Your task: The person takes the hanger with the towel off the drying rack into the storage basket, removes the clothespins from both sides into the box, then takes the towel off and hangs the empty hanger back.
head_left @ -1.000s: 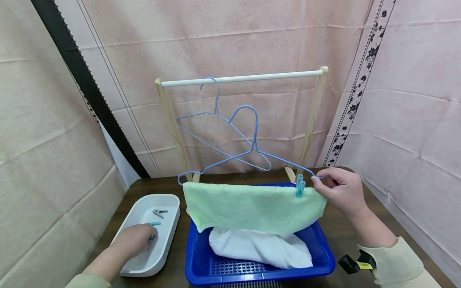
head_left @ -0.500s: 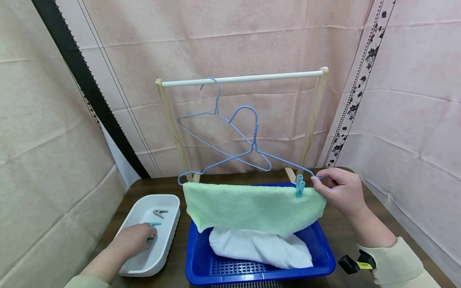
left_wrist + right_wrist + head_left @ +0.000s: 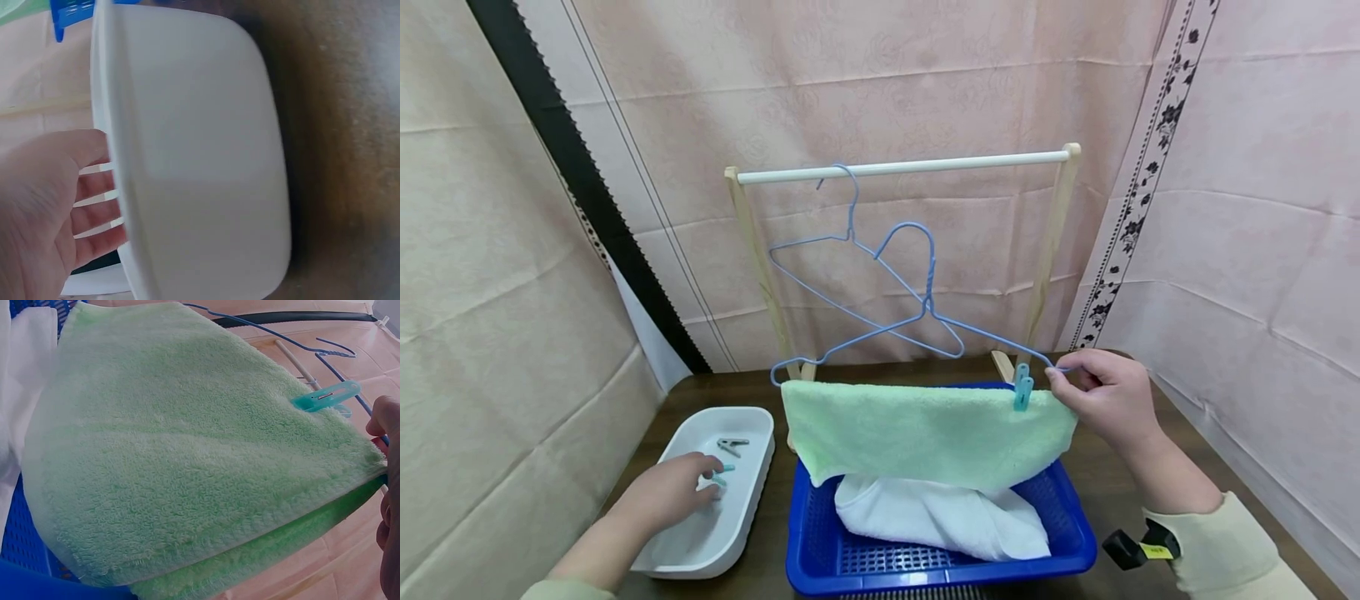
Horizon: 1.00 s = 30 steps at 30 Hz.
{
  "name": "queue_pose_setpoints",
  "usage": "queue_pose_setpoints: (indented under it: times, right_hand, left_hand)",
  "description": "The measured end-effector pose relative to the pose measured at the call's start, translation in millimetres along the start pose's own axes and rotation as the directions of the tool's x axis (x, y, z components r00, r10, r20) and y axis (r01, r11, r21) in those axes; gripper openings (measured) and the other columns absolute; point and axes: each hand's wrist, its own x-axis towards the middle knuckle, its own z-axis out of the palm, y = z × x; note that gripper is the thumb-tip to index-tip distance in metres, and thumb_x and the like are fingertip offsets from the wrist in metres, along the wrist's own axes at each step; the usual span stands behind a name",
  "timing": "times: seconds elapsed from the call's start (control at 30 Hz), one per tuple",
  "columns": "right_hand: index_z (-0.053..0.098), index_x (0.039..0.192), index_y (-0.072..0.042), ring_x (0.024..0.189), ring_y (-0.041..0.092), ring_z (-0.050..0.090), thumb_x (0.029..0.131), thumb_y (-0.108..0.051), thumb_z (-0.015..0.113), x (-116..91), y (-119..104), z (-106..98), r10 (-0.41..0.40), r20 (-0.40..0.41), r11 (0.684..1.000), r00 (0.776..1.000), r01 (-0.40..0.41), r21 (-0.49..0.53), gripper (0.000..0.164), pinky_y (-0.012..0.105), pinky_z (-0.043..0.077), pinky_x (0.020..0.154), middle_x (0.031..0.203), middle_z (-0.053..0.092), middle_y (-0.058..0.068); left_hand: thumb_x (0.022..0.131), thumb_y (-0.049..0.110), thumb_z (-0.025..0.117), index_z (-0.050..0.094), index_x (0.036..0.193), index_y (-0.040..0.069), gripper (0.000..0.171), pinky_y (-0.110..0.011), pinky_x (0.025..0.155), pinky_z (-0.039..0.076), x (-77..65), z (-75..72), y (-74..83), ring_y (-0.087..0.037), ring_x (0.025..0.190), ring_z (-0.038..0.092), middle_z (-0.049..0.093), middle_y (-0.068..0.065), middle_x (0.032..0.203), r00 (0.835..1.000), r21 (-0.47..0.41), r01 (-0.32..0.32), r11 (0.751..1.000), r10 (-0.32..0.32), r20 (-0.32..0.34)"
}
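Observation:
My left hand [image 3: 670, 492] reaches into a white tray [image 3: 747, 521], thumb and forefinger apart around a teal clothespin [image 3: 719, 480]; whether they touch it is hard to tell. In the left wrist view, the tray's wall [image 3: 200, 125] hides the fingertips. A grey clothespin [image 3: 732, 446] lies farther back in the tray. My right hand [image 3: 1108, 396] pinches the right end of a blue wire hanger [image 3: 880, 331]. A folded light-green towel [image 3: 917, 433] hangs over the hanger's lower bar, and a teal clothespin [image 3: 326, 395] clips it near its right end.
Under the towel stands a blue basket [image 3: 940, 575] with a white cloth [image 3: 940, 517] in it. Behind is a rack with a white rod [image 3: 955, 165], from which a second blue hanger [image 3: 808, 240] hangs. Patterned cloth [image 3: 1247, 208] surrounds the brown table [image 3: 1120, 467].
My left hand has drawn back slightly to the left, and the thumb and forefinger have spread, exposing the teal clothespin. My right hand still holds the hanger's end.

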Motion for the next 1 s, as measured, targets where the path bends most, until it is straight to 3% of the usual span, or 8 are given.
queue_pose_setpoints:
  times: [0.33,0.7,0.83,1.0]
  right_hand:
    - [0.068,0.071,-0.003,0.054,-0.009,0.027,0.065,0.016,0.075,7.6,-18.9,-4.9,0.004,0.000,1.000,1.000,-0.004,0.007,0.021,0.020,0.027,0.044,0.052,0.038,-0.002]
    - [0.069,0.072,-0.002,0.054,-0.009,0.028,0.064,0.017,0.076,1.1,-0.7,-1.2,0.004,-0.008,1.000,1.000,-0.004,0.001,0.022,0.018,0.028,0.043,0.053,0.038,-0.003]
    - [0.069,0.072,-0.003,0.055,-0.010,0.028,0.065,0.016,0.076,1.1,2.8,-0.4,0.014,-0.003,1.000,1.000,-0.014,-0.015,0.021,0.018,0.028,0.043,0.053,0.038,-0.004]
    - [0.069,0.072,-0.004,0.055,-0.011,0.026,0.066,0.014,0.076,4.6,-3.9,-1.0,0.008,-0.002,1.000,1.000,-0.008,-0.022,0.020,0.019,0.026,0.043,0.052,0.037,-0.004]
  left_hand:
    - [0.090,0.025,0.072,0.070,0.114,0.014,0.026,-0.047,0.081,0.055,0.7,-20.9,17.0,-0.023,0.094,0.066,0.068,-0.003,0.111,0.992,0.013,-0.045,0.999,0.046,-0.118]
    - [0.093,0.029,0.070,0.069,0.120,0.015,0.030,-0.051,0.091,0.052,-5.6,-53.3,69.7,-0.028,0.111,0.064,0.068,-0.005,0.120,0.969,-0.006,-0.107,0.994,0.103,-0.226]
    - [0.092,0.027,0.071,0.070,0.120,0.016,0.030,-0.049,0.093,0.052,-8.1,-60.0,86.4,-0.027,0.113,0.063,0.068,-0.004,0.121,0.950,-0.003,-0.153,0.988,0.147,-0.275]
    - [0.092,0.027,0.071,0.070,0.119,0.017,0.029,-0.045,0.086,0.055,-9.7,-66.9,106.2,-0.022,0.104,0.066,0.068,-0.001,0.120,0.925,0.000,-0.201,0.980,0.190,-0.328]
